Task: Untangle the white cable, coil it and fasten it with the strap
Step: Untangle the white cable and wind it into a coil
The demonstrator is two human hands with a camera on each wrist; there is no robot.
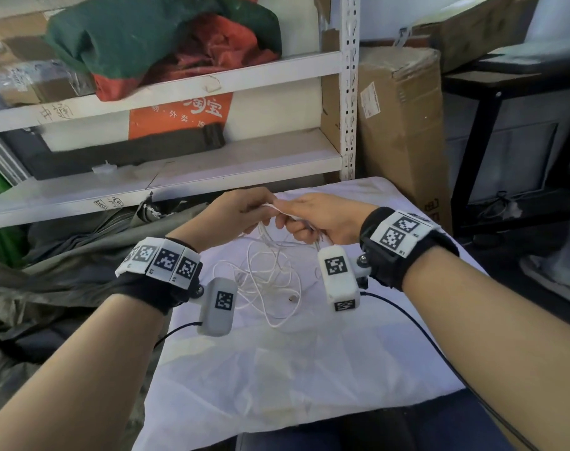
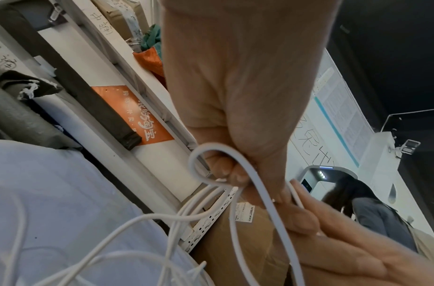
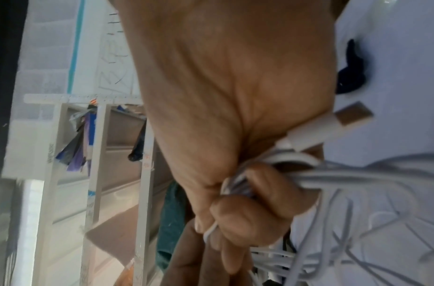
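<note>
Both grips raised, knuckles up: L hand (image 1: pixel 241 211) & R hand (image 1: pixel 322 219) pinching white cable (image 1: pixel 270 271) (rest tangled on cloth (image 1: pixel 277 369)).

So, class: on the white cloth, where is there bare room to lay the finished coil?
The near part of the white cloth, between the forearms and below the loose white cable, is bare. Under both hands it is crowded with tangled loops.

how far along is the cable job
Early. Both hands, left hand and right hand, grip strands of the white cable, and the right one holds a gathered bunch with the plug. Most cable hangs in loose tangled loops over the cloth. Coiling and strapping remain; no strap visible.
</note>
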